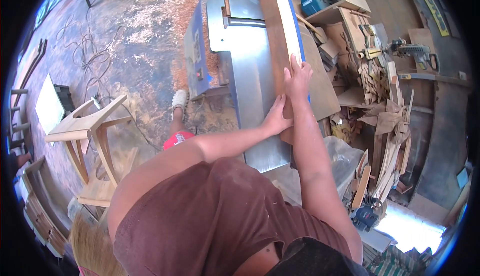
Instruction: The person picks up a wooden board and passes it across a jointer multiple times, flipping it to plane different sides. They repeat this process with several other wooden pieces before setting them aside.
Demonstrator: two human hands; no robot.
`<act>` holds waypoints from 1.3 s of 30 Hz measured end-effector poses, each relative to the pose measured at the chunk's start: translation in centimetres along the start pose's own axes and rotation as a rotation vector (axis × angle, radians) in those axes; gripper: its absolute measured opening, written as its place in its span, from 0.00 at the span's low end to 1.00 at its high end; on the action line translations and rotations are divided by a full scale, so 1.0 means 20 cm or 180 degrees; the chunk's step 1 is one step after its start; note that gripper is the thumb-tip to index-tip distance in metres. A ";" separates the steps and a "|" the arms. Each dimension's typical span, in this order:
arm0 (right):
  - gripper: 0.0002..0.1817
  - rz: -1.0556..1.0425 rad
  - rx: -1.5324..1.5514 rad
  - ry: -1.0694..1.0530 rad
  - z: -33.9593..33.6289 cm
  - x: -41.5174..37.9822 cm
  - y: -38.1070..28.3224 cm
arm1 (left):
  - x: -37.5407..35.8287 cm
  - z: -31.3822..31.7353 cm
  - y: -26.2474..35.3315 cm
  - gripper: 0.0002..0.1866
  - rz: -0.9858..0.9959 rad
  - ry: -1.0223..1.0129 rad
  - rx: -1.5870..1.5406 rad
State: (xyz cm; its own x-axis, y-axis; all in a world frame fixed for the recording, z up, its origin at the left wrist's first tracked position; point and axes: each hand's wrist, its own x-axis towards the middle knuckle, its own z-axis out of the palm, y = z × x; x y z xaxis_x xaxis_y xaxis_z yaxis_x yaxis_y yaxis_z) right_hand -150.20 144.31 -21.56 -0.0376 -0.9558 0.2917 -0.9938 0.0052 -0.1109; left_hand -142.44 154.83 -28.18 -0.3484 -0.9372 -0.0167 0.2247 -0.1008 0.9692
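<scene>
A long wooden board (274,36) stands on edge along the steel bed of a jointer (252,83), beside a blue-edged fence (300,41). Its pale upper edge runs away from me. My right hand (298,80) is closed over that edge, fingers pointing forward. Just nearer to me, my left hand (277,118) grips the board's near end low on its brown side face. The forearms come close together here, and part of the board's end is hidden behind them. Ahead of both hands, a slot crosses the machine bed.
Wood shavings (145,23) and a loose cord (90,51) lie on the floor at left. A wooden stool frame (87,126) stands at left. To the right are wood offcuts (377,78), teal tool cases (315,3) and a miter saw (417,51). A person's shoe (180,99) shows beside the machine.
</scene>
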 end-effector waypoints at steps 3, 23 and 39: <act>0.32 -0.0099 -0.0013 0.0054 0.05 0.09 -0.01 | 0.08 -0.04 0.00 0.61 0.0136 0.0189 0.0326; 0.31 -0.0182 -0.0286 0.0170 0.27 0.64 -0.08 | 0.17 -0.08 0.13 0.62 -0.0281 0.0085 0.1056; 0.32 -0.0063 -0.0268 -0.0026 0.35 0.90 -0.11 | 0.41 -0.21 0.09 0.61 0.0073 0.0322 0.1035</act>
State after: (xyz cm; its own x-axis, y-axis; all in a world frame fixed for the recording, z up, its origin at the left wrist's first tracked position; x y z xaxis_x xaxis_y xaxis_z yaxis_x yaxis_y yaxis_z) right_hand -148.02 125.09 -22.84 -0.0173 -0.9583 0.2851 -0.9996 0.0107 -0.0249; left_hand -141.11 145.47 -27.55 -0.2510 -0.9680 -0.0026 -0.0763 0.0171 0.9969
